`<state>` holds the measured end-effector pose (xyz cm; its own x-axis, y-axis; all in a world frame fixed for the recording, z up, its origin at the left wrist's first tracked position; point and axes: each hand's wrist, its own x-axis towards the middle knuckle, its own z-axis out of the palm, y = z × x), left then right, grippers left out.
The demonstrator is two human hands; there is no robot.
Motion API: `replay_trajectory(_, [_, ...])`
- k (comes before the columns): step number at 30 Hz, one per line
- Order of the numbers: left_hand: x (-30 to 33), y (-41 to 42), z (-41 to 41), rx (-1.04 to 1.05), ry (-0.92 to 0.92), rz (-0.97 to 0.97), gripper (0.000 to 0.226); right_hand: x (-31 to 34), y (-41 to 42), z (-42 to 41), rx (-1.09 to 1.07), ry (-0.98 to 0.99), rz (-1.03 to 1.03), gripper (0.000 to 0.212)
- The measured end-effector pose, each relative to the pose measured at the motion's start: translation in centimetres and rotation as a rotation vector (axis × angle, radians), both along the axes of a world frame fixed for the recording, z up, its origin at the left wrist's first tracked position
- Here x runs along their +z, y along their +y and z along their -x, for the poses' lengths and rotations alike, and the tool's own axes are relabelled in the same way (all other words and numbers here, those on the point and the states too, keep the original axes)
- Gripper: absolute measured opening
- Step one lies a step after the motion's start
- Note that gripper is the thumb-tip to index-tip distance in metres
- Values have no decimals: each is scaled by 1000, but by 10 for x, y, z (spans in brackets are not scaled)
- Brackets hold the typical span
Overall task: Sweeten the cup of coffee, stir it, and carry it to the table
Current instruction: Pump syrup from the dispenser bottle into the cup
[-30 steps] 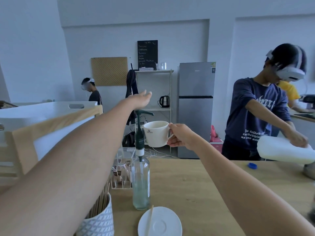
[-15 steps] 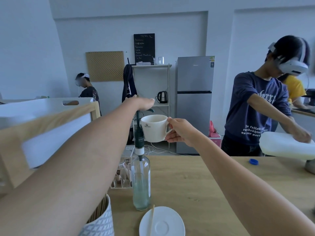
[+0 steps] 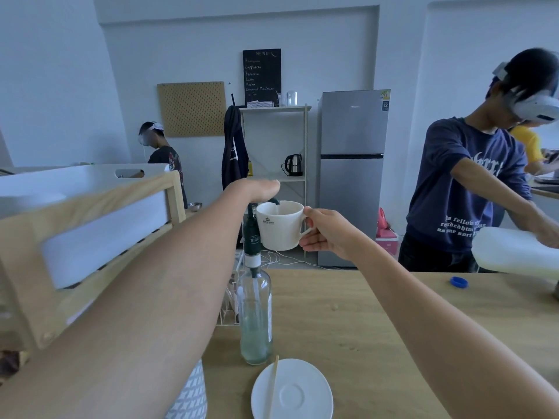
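Observation:
My right hand [image 3: 328,232] grips the handle of a white coffee cup [image 3: 279,226] and holds it in the air beside the syrup bottle [image 3: 255,306]. The bottle is clear glass with a dark green pump top and stands on the wooden counter [image 3: 357,325]. My left hand [image 3: 258,189] lies flat, palm down, on the pump head. The pump's spout reaches over the cup's rim, and a thin stream falls into the cup. A white saucer [image 3: 292,391] with a wooden stir stick [image 3: 272,385] across it sits near the counter's front edge.
A patterned white holder [image 3: 190,397] stands at the lower left, beside a wooden and white rack [image 3: 84,234]. A person in a blue shirt [image 3: 462,189] tilts a white jug [image 3: 514,251] at the right. A blue cap [image 3: 459,282] lies on the counter.
My left hand has come down onto the pump head and pressed it lower. My right hand has brought the cup closer, under the spout.

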<state>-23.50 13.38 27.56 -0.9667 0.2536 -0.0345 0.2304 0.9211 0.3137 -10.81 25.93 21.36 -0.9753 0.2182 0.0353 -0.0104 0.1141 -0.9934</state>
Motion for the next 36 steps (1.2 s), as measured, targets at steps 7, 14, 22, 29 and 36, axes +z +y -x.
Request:
replay_trajectory(7, [-23, -4, 15, 44, -58, -98, 104, -21, 3, 0, -6, -21, 17, 38])
replay_trajectory(14, [-14, 1, -7, 94, 13, -89, 88, -20, 4, -8, -16, -10, 35, 36])
replay_trajectory(22, [14, -5, -12, -10, 165, 1, 82, -10, 0, -10, -19, -16, -5, 36])
replay_trajectory(29, [10, -5, -32, -69, 771, 64, 80, -4, -5, -14, -29, 5, 31, 34])
replay_trajectory(36, [9, -25, -56, 63, 636, -442, 70, -8, -15, -28, -33, -3, 30, 35])
